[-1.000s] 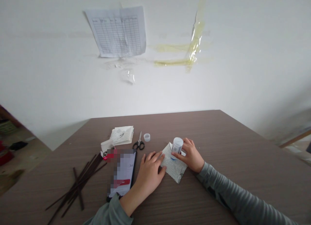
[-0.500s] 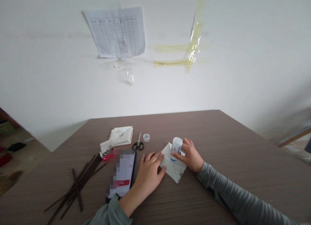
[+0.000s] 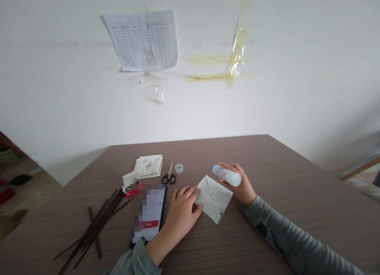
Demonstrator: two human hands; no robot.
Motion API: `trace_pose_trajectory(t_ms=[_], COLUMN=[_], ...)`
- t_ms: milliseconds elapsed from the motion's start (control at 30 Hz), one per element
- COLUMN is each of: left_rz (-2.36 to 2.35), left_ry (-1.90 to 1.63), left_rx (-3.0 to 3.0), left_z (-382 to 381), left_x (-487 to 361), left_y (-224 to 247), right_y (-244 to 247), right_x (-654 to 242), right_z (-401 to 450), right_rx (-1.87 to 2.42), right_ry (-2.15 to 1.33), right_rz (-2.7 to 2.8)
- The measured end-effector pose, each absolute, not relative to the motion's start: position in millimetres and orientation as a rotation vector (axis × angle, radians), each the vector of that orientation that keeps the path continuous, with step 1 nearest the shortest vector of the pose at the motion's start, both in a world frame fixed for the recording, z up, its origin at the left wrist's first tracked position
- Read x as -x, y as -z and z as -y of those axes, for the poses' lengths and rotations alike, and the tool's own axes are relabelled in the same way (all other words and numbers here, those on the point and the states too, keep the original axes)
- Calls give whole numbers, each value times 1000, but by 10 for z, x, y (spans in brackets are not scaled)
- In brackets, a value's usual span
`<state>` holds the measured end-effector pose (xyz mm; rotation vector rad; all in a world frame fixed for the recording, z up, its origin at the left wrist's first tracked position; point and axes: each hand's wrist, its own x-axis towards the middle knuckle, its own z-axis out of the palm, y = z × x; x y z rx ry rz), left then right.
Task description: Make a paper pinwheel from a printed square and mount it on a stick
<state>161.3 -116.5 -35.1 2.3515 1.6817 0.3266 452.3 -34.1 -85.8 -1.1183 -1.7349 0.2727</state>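
Observation:
A small square of printed paper (image 3: 214, 200) lies on the brown table, with a crease near its top corner. My left hand (image 3: 184, 205) lies flat, fingers spread, its fingertips on the paper's left edge. To the right and above the paper, my right hand (image 3: 242, 186) holds a clear glue bottle (image 3: 227, 175) tilted almost sideways, its blue tip pointing left. A translucent cap (image 3: 179, 168) sits beyond the paper, beside black-handled scissors (image 3: 169, 177).
A phone (image 3: 150, 213) lies left of my left hand. Further left are dark thin sticks (image 3: 96, 223) and a small red and white box (image 3: 130, 182). Folded papers (image 3: 149, 165) lie behind the box. A wall with a taped sheet (image 3: 145, 41) stands behind the table.
My right hand has lifted the bottle off the paper and moved right, turning it from upright to nearly sideways. More of the paper shows. My left hand has stayed in place.

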Motion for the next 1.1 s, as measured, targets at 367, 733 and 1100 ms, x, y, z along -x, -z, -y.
trace_pose_trajectory(t_ms=[367,733,1100], left_rz=[-1668,-1646,-1666], left_ry=[-386,-357,-371], left_rx=[-2367,-2320,-2285], left_z=[1129,1147,1189], left_x=[-1572,-1561,-1597], left_y=[457,392,287], right_y=[978,899,840], right_x=[-4632,-4577,-4606], right_z=[241,234,228], right_rx=[1275,1128,1101], right_ry=[-228,-472,-546], right_rz=[1696,1512,1580])
